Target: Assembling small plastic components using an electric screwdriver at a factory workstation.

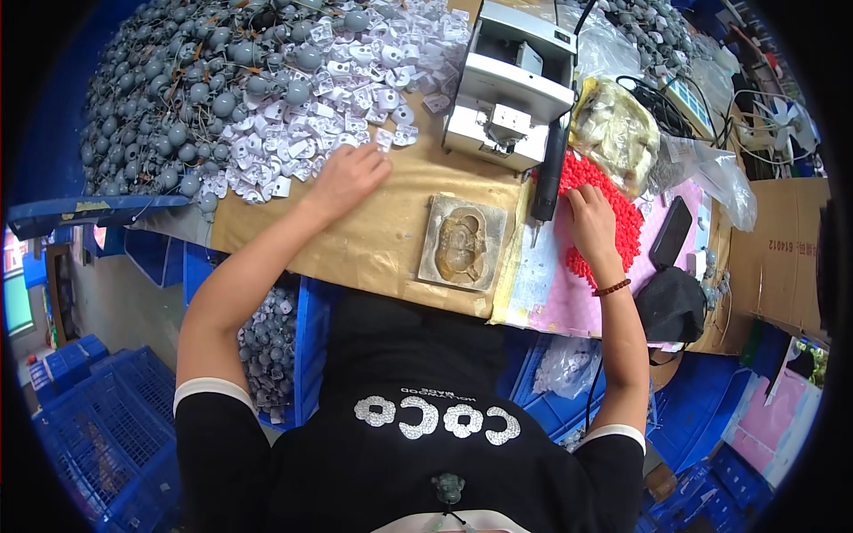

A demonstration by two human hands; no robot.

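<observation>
My left hand (pixel 349 180) has its fingers bent together at the near edge of a heap of white plastic parts (pixel 293 133). Its fingertips meet one white plastic part (pixel 384 139) on the brown-covered tabletop. My right hand (pixel 592 222) reaches into a pile of small red pieces (pixel 626 229), its fingers closed and pointing down; whatever lies between them is hidden. Between my hands, near the table's front edge, lies a square metal fixture (pixel 460 243) with a rounded hollow. An electric screwdriver (pixel 553 160) with a black body stands upright beside my right hand.
Grey round parts with wires (pixel 169 98) are heaped at the far left. A silver-white machine (pixel 511 84) stands at the back centre. To the right are a plastic bag (pixel 617 133), a black phone (pixel 672 233), a black cloth (pixel 671 305) and a cardboard box (pixel 786 253).
</observation>
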